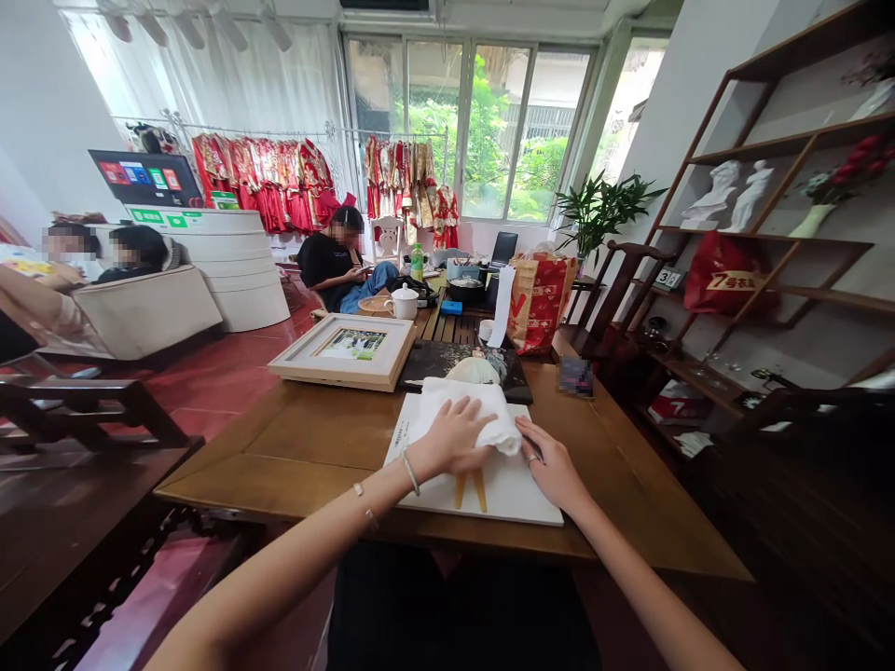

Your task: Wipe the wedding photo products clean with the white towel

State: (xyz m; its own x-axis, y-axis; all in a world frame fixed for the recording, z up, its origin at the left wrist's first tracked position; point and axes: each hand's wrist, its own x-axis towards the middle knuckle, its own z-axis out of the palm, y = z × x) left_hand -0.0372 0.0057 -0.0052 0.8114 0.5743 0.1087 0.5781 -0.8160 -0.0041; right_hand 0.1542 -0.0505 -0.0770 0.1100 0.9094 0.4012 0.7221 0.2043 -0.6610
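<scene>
A folded white cloth lies on a white board at the front of the wooden table. My left hand presses flat on the cloth, fingers spread. At the board's right edge, my right hand holds on with its fingers beside the cloth; its fingertips are partly hidden. Two tan strips show on the board below my left hand, their upper ends covered. Behind the cloth, a dark picture panel with a pale rounded shape lies flat.
On the table, a pale wooden frame holding a photo lies at the back left. A small dark object, blurred, is at the right. Farther back are a red paper bag, a white teapot and a seated person.
</scene>
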